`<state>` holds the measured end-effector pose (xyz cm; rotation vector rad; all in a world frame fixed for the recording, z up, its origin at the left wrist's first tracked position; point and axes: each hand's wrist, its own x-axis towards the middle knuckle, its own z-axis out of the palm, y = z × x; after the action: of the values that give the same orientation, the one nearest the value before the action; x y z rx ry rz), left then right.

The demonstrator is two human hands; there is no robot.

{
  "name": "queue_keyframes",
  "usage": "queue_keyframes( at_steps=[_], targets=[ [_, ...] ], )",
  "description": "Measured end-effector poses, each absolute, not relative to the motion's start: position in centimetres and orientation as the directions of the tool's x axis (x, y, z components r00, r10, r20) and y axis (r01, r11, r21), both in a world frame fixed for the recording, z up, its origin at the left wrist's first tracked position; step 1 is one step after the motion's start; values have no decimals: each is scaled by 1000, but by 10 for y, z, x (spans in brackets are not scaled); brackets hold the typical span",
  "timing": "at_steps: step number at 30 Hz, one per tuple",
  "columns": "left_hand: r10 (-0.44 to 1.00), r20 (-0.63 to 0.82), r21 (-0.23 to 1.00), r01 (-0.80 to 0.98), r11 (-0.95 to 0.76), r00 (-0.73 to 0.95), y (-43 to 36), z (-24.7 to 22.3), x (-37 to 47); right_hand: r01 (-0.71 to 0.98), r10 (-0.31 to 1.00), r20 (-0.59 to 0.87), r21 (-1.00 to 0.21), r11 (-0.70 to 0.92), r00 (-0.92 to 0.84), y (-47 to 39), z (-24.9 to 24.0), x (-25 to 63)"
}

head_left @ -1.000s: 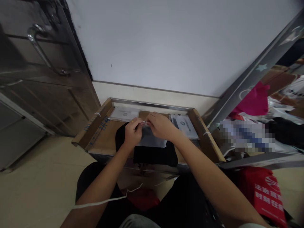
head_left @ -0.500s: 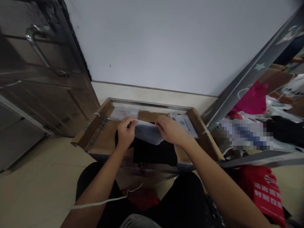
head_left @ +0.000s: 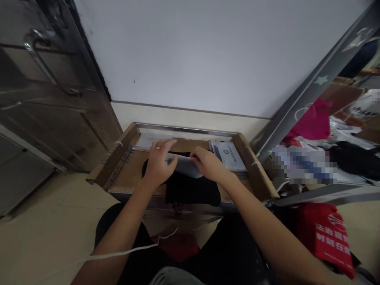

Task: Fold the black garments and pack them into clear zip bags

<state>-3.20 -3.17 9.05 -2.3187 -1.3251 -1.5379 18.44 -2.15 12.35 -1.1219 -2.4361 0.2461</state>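
A pale, translucent plastic bag (head_left: 187, 167) hangs over black cloth (head_left: 192, 192) on a cardboard-lined table. My right hand (head_left: 208, 163) pinches the bag's upper edge between thumb and fingers. At the bag's left end is my left hand (head_left: 161, 162), its fingers spread apart and its thumb close to the edge; a ring shows on one finger. Printed clear packets (head_left: 230, 155) lie to the right of my hands, and another pale packet (head_left: 145, 141) lies at the back left.
Raised cardboard sides (head_left: 257, 170) border the table, with a white wall (head_left: 192, 59) behind. A metal door (head_left: 56, 103) stands at the left. Cluttered shelving and a red bag (head_left: 329, 237) are at the right. A white cord (head_left: 127, 252) crosses my left forearm.
My left hand has loosened from the bag's left end and its fingers have spread upward. The right hand keeps its pinch. The view has shifted slightly.
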Motion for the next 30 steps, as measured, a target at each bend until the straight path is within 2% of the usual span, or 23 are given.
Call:
queue_keyframes(
  at_steps=[2, 4, 10, 15, 19, 24, 30],
  targets=[
    [629, 679, 274, 664, -696, 378, -31, 93, -28, 680, 757, 320, -333, 653, -570, -20, 116, 182],
    [633, 589, 239, 639, -731, 503, -28, 90, -24, 688, 761, 317, -328, 647, -566, -21, 110, 181],
    [644, 576, 251, 642, -725, 503, -28, 73, -19, 709, 751, 288, -254, 658, -594, -30, 105, 191],
    [623, 569, 178, 659, -731, 537, -35, 86, -14, 706, 734, 311, -218, 674, -604, -34, 110, 197],
    [626, 612, 147, 709, -690, 483, -32, 98, -31, 732, 744, 350, -195, 653, -570, -33, 117, 207],
    [664, 620, 217, 722, -657, 418, -29, 98, -59, 722, 739, 355, -209, 660, -572, -32, 116, 221],
    [761, 577, 504, 603, -618, 298, -33, 81, -53, 706, 746, 372, -266, 656, -553, -40, 111, 215]
  ],
)
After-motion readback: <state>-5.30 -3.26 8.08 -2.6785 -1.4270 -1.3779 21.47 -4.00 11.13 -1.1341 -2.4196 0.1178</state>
